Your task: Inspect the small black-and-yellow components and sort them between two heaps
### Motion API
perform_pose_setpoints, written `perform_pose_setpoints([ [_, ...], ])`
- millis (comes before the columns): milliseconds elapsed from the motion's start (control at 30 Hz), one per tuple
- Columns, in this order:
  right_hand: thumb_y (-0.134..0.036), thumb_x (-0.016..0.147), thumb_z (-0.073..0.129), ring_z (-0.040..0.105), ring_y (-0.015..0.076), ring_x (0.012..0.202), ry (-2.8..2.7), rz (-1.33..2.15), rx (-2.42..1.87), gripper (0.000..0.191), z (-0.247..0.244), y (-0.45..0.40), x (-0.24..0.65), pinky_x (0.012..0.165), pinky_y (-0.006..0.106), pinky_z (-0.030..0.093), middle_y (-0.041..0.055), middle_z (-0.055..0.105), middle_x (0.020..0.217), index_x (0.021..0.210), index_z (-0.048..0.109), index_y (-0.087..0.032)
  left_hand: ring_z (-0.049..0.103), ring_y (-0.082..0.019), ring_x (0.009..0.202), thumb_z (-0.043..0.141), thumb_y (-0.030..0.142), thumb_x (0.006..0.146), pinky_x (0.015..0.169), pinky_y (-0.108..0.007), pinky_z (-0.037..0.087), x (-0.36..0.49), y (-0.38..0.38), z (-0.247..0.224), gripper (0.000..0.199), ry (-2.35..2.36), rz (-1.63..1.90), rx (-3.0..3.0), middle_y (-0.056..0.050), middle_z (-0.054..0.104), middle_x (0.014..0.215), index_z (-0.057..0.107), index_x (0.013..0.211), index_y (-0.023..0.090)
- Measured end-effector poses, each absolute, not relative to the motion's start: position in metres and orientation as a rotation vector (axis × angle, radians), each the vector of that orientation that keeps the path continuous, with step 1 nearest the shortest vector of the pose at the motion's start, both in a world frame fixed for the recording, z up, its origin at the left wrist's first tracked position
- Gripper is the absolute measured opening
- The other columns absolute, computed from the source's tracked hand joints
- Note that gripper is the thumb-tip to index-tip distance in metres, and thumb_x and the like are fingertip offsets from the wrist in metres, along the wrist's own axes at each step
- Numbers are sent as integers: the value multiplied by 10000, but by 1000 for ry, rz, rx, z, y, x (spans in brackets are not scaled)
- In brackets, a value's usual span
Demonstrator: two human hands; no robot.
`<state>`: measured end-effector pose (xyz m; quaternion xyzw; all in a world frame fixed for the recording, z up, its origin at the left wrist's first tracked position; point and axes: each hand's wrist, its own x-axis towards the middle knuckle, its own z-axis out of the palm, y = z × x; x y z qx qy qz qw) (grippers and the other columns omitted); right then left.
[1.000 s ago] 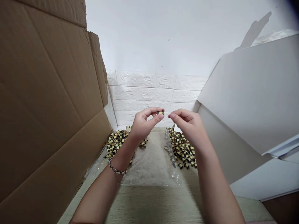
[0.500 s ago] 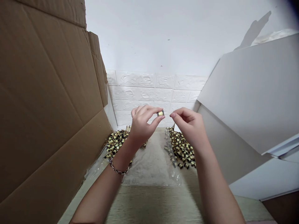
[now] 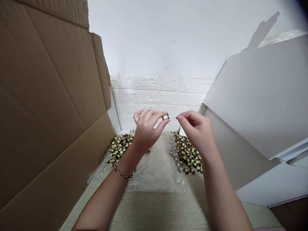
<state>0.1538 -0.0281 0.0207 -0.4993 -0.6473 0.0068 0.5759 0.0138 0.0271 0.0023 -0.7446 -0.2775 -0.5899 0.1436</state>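
Note:
Between the thumb and index finger of my left hand [image 3: 148, 128] is a small yellow and black component [image 3: 166, 117] with metal pins. Just right of it, with a gap between, my right hand [image 3: 196, 128] is pinched closed; anything at its fingertips is too small to make out. Below my hands, a clear plastic bag [image 3: 154, 173] lies flat on the table [image 3: 154, 208]. Piles of similar yellow and black components lie on either side, a left pile [image 3: 119, 147] partly behind my left wrist and a right pile [image 3: 186, 152] partly behind my right hand.
A tall brown cardboard sheet [image 3: 48, 96] stands along the left. On the right are large white-grey panels [image 3: 260, 96]. A white brick-patterned wall [image 3: 144, 81] closes off the back.
Both hands have shifted very slightly, the right one a little to the right. The component stays pinched in my left hand.

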Motion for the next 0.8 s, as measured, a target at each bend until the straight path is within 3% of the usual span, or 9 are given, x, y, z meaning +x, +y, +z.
perform_pose_setpoints([
  [800, -340, 717, 550, 373, 56, 468, -1319, 385, -1025, 185, 13, -10, 151, 478, 204, 333, -37, 480, 556, 715, 609, -164, 559, -126, 755, 567, 323, 739, 827, -329, 269, 17, 27, 1, 128, -849, -1712, -2079, 18, 629, 755, 601, 818, 228],
])
